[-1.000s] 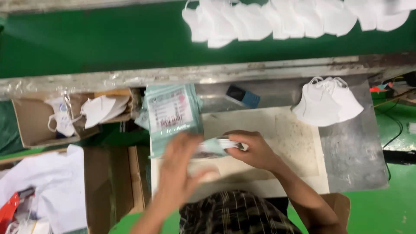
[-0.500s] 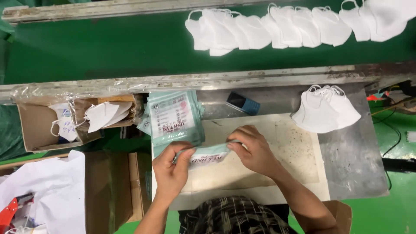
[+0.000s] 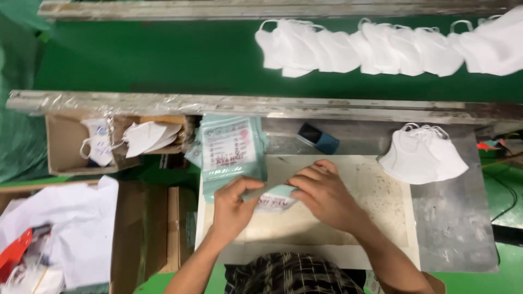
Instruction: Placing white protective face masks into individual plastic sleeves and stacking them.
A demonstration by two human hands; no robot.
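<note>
Left hand: the person's left hand point(image 3: 233, 209) is closed in a pinch on the left end of a small pale green printed pouch point(image 3: 275, 197), thumb on top.
Right hand: the right hand point(image 3: 326, 194) lies curled over the pouch's right end, fingers pressing down and gripping it.
Pouch: it lies flat on a cream worn work mat point(image 3: 376, 201) in the middle of the bench, just in front of the person, mostly hidden by both hands.
Pouch stack: a pile of matching pale green printed packets point(image 3: 229, 149) sits just behind the left hand, touching the mat's far-left corner.
Loose masks: a heap of white folded face masks point(image 3: 422, 155) rests on the grey metal bench point(image 3: 455, 218), to the right of the mat.
Conveyor: a green belt point(image 3: 141, 60) beyond the bench carries a row of white masks point(image 3: 381, 49).
Box: a brown cardboard box point(image 3: 62, 147) on the left holds a few white masks.
Small item: a dark blue block point(image 3: 318, 138) lies near the bench's far edge.
</note>
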